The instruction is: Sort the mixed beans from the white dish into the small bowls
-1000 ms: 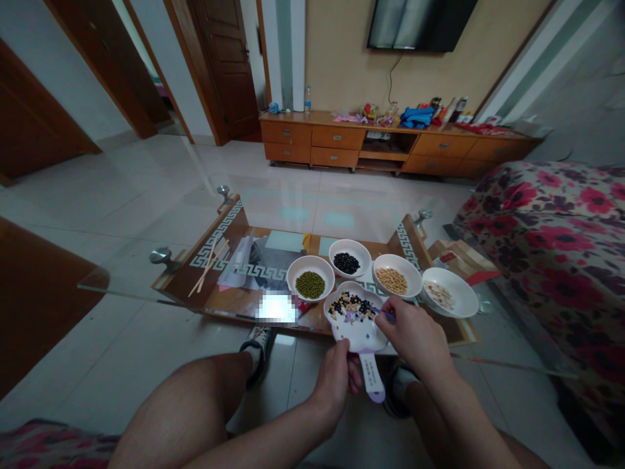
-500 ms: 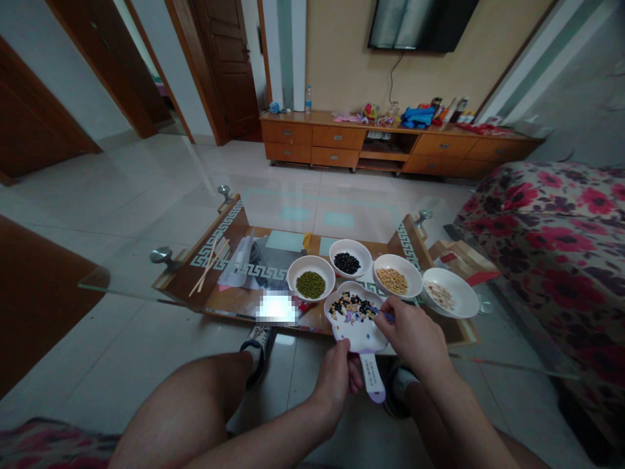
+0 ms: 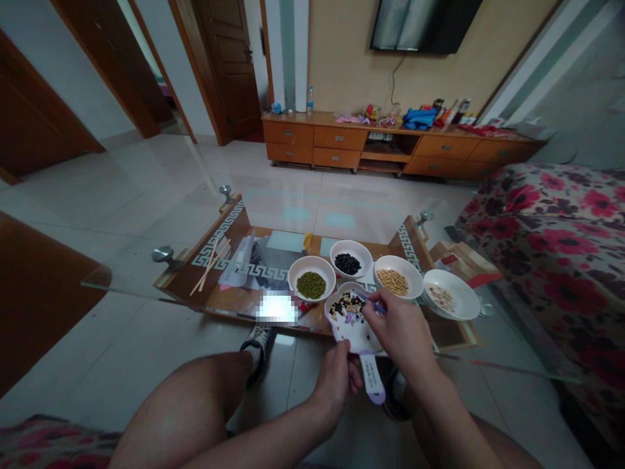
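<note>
My left hand grips the near left rim of a white, purple-edged dish with a short handle, its thumb on top. Black beans, tan beans and small purple bits lie mixed in the dish, mostly in its far half. My right hand pinches slim purple tweezers over the right part of the dish, their tips pointing to the far left. Past the dish stand white bowls of green beans, black beans and yellow soybeans. Farther right, another white bowl holds pale flat pieces.
All this rests on a glass-topped coffee table with metal knobs. Wooden chopsticks lie at the left, near papers and a blurred bright patch. A paper bag sits behind the right bowl. A flowered sofa flanks the right side.
My right hand has shifted slightly left and toward me, with the tweezers now lying more across the dish. My left hand and the dish have barely moved.
</note>
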The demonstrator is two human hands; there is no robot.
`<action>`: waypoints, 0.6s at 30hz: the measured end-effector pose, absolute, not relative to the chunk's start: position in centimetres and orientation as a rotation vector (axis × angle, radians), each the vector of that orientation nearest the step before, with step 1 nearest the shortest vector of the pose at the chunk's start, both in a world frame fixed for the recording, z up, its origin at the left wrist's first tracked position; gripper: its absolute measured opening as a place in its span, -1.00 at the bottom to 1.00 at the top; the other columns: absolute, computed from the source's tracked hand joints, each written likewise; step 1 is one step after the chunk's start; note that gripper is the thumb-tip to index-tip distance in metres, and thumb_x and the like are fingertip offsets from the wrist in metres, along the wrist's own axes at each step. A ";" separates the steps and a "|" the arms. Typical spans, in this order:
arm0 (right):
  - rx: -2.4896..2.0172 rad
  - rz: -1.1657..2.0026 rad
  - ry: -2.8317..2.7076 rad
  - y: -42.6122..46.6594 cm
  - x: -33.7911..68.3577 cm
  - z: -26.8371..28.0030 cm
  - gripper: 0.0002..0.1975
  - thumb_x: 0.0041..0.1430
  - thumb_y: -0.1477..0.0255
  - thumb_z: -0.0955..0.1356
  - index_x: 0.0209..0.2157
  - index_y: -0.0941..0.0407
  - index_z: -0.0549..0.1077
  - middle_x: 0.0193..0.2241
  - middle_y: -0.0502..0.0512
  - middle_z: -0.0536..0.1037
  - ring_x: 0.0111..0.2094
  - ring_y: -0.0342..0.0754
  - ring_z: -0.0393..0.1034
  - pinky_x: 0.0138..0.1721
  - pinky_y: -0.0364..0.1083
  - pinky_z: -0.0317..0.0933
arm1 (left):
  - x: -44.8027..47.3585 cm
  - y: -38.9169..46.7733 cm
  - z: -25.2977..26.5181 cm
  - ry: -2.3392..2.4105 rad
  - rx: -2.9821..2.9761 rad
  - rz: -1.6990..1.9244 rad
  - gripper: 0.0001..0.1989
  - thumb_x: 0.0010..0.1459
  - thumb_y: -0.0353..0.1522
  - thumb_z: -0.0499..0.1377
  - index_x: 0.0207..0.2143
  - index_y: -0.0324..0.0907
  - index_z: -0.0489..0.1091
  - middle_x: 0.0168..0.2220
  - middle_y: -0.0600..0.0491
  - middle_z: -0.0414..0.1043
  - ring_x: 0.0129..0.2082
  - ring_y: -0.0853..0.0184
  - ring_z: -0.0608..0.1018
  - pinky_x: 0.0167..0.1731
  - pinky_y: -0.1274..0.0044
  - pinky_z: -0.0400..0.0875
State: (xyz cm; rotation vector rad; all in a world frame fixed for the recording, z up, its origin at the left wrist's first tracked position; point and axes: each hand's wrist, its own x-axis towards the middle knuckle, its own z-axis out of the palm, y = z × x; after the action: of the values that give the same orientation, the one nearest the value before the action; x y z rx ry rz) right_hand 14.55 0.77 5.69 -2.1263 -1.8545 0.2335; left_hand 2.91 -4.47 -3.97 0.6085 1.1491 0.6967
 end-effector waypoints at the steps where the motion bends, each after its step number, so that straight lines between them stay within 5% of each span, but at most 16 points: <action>1: -2.101 0.241 -1.851 0.8 14.1 5.6 -0.82 0.18 0.28 0.27 -0.34 0.04 0.47 -0.45 0.01 0.57 -0.44 -0.08 0.43 -0.45 -0.16 -0.01 | 2.9 -4.5 -4.1 1.150 0.612 0.700 -0.39 -0.01 0.18 -0.11 -0.57 -0.17 0.29 -0.74 0.09 0.24 -0.73 0.43 0.26 -0.62 0.54 0.09; 11: -1.798 0.308 -1.930 1.2 11.0 4.4 -0.84 0.22 0.37 0.25 -0.28 0.06 0.45 -0.37 0.03 0.57 -0.34 -0.09 0.43 -0.32 -0.16 0.10 | 3.3 -4.3 -4.5 1.164 0.561 0.708 -0.38 0.04 0.18 -0.12 -0.63 -0.16 0.26 -0.76 0.11 0.19 -0.74 0.44 0.26 -0.65 0.56 0.06; 18: -1.954 0.266 -1.879 1.0 12.5 4.5 -0.81 0.23 0.29 0.25 -0.25 0.02 0.46 -0.40 0.01 0.58 -0.39 -0.08 0.44 -0.42 -0.15 0.04 | 3.1 -4.5 -4.5 1.164 0.566 0.728 -0.39 -0.03 0.20 -0.08 -0.56 -0.16 0.28 -0.74 0.11 0.23 -0.72 0.43 0.27 -0.63 0.56 0.10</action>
State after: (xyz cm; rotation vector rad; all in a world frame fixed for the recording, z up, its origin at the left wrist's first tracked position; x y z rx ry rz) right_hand 12.49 0.97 4.54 -1.9542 -1.8791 0.2656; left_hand 3.10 -4.54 -4.45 0.5661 1.1641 0.7278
